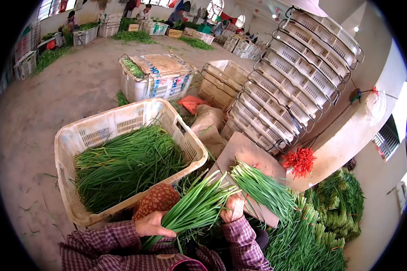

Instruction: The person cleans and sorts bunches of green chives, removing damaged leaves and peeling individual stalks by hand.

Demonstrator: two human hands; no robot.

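A loose bunch of garlic chives [199,203] lies slanted across my lap, its pale stem ends pointing up and right. My left hand [154,225] is closed round the leafy lower part, thumb over the top. Against the stem-end side, my right hand [233,207] is curled on the same bunch; its fingertips are partly hidden. Just right of that hand, another bunch of chives [264,187] rests on a flat board [244,151]. In front of me stands a white plastic crate [167,113] with many loose chives [126,162] inside.
Chive bundles [303,235] are heaped at my right. A tall stack of white crates [294,72] leans beyond the board, near a hanging cluster of red ties [299,162]. Farther off are a taped white box [158,86], a beige crate [221,83] and several seated people.
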